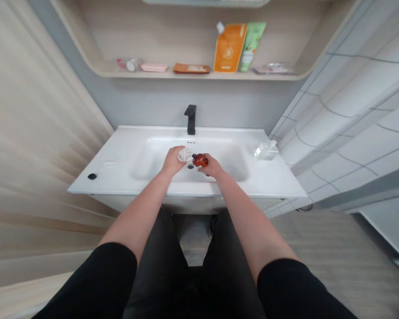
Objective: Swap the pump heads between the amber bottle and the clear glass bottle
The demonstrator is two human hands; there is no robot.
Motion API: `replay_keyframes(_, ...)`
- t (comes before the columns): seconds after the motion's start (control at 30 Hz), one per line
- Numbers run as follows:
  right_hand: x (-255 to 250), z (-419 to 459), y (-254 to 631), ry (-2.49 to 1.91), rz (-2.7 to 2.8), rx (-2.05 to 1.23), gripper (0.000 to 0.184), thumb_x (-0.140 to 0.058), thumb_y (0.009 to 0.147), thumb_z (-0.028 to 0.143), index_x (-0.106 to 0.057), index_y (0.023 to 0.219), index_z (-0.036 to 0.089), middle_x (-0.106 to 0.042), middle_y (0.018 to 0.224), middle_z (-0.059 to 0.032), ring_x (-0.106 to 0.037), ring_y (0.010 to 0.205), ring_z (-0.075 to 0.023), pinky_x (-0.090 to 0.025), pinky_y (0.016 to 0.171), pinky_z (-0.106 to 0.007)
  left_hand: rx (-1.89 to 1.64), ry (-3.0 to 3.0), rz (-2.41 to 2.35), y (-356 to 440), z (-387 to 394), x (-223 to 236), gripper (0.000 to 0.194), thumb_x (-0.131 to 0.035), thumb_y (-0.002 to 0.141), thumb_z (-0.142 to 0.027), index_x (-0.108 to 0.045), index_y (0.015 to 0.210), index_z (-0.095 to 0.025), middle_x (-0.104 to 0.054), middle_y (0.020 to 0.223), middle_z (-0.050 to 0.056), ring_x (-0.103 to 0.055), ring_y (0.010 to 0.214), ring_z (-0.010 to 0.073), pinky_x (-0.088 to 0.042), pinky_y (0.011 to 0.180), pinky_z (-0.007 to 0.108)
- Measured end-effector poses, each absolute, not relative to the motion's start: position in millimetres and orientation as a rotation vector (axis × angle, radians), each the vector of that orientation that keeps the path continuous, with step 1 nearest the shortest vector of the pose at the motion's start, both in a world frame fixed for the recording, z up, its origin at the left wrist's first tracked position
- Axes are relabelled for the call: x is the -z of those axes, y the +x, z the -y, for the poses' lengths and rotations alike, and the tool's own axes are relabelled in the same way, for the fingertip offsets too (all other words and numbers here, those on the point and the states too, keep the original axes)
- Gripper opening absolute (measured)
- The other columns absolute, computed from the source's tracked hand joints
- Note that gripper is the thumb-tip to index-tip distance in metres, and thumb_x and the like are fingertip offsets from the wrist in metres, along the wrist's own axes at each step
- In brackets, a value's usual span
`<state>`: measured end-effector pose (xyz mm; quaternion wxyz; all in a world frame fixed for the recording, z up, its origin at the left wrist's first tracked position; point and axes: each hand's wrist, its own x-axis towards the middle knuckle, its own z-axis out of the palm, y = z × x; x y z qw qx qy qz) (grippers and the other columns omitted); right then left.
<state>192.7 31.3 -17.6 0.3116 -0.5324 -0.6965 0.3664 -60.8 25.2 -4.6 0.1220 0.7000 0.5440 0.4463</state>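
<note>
Over the white sink basin (142,166), my left hand (173,160) is closed around a small clear cup (183,154). Close by on its right, my right hand (213,167) grips a reddish-brown bottle (201,160). The bottle is tilted, its dark neck (194,156) pointing left toward the cup. Whether the neck touches the cup I cannot tell. Below and between the two lies the dark drain (190,166). My fingers partly cover both the cup and the bottle.
A black faucet (191,119) rises behind the basin. On the counter are a round black cap (92,176) at left and a clear plastic package (266,150) at right. The shelf above holds an orange pouch (230,48), a green tube (252,46) and a pink case (154,67).
</note>
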Motion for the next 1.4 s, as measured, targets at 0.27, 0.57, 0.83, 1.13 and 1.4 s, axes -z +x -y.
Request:
replay_keyframes(0.27, 13.5, -29.5, 191.3, -1.457, 1.863, -0.981, 0.084, -0.092, 0.068, 0.027, -0.065, 0.148, 0.026, -0.083, 0.112, -0.0051, -0.074, 0.075, -0.022, -0.066, 0.071, -0.036, -1.271, 2.145, -1.574, -59.2, -24.0, 3.9, 0.078, -0.088, 0.068, 0.0, -0.073, 0.141, -0.022, -0.073, 0.143, 0.013, -0.064, 0.139, 0.0384, -0.049, 0.129, 0.056)
replay_keyframes(0.57, 14.2, -30.1, 191.0, -1.476, 1.88, -0.967, 0.084, -0.094, 0.069, 0.028, -0.064, 0.148, 0.027, -0.083, 0.112, -0.0036, -0.077, 0.082, -0.0236, -0.067, 0.078, -0.037, -1.265, 2.191, -1.572, -57.9, -23.1, 2.1, 0.076, -0.083, 0.07, 0.001, -0.074, 0.141, -0.023, -0.071, 0.145, 0.014, -0.061, 0.143, 0.0384, -0.047, 0.132, 0.057)
replay_keyframes(0.83, 13.2, -29.8, 190.5, -1.475, 1.88, -0.969, 0.085, -0.094, 0.068, 0.028, -0.064, 0.147, 0.026, -0.084, 0.113, -0.0045, -0.078, 0.089, -0.0261, -0.068, 0.083, -0.041, -1.283, 2.182, -1.552, -57.6, -22.7, 1.4, 0.076, -0.082, 0.069, 0.001, -0.075, 0.141, -0.024, -0.071, 0.143, 0.013, -0.061, 0.142, 0.0386, -0.047, 0.132, 0.058)
replay_keyframes(1.13, 11.6, -27.9, 190.4, -1.492, 1.864, -0.992, 0.083, -0.094, 0.068, 0.029, -0.064, 0.145, 0.027, -0.083, 0.112, -0.004, -0.078, 0.088, -0.0258, -0.068, 0.079, -0.039, -1.275, 2.229, -1.515, -56.6, -20.5, -0.9, 0.075, -0.076, 0.073, 0.004, -0.076, 0.143, -0.023, -0.07, 0.145, 0.015, -0.059, 0.143, 0.0387, -0.046, 0.132, 0.057)
replay_keyframes(1.4, 10.0, -26.8, 190.6, -1.48, 1.87, -1.002, 0.08, -0.094, 0.067, 0.029, -0.065, 0.142, 0.027, -0.083, 0.112, -0.0041, -0.078, 0.087, -0.0265, -0.069, 0.076, -0.039, -1.291, 2.272, -1.515, -57.1, -21.4, 1.5, 0.072, -0.074, 0.074, 0.002, -0.076, 0.142, -0.022, -0.072, 0.143, 0.014, -0.06, 0.142, 0.0383, -0.047, 0.131, 0.057)
